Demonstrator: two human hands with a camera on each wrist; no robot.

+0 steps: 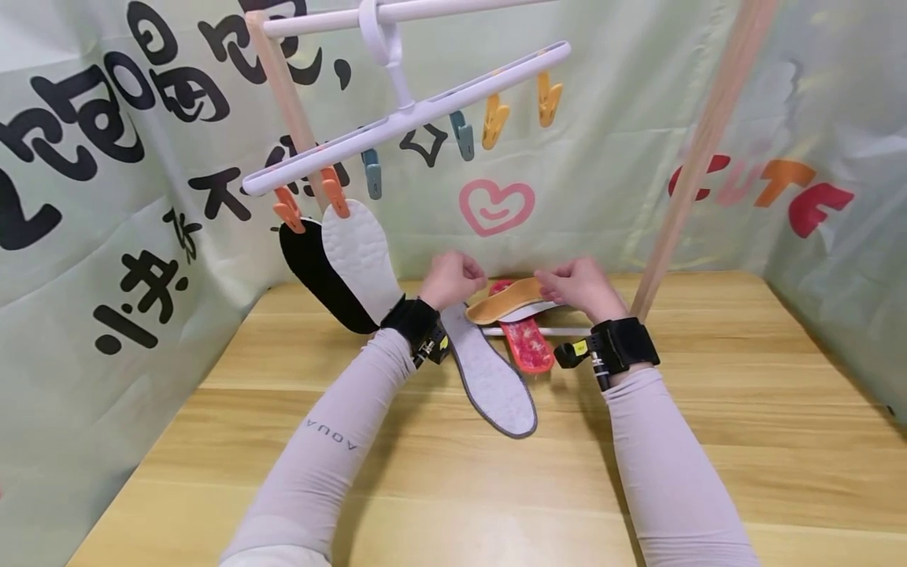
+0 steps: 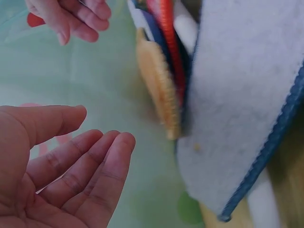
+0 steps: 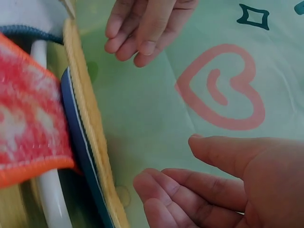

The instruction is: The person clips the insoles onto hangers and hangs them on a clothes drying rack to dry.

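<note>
While your left hand point(image 1: 452, 280) and right hand point(image 1: 579, 287) hover near the tan insole point(image 1: 505, 302), both thumbs stand apart from their fingers. Beneath it lies the red insole point(image 1: 530, 346); by its left end, the grey insole point(image 1: 493, 379).

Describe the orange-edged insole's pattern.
Orange-edged insole: mottled red and white, best in the right wrist view.

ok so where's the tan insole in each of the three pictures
Head: slightly right of centre, around mid-height, the tan insole lies across the red insole.
Left wrist: near the middle, slightly above centre, a narrow slanted shape.
Right wrist: left of centre, a thin strip running from near the top to the bottom edge.
Shared landmark: the red insole, partly visible in all three.
</note>
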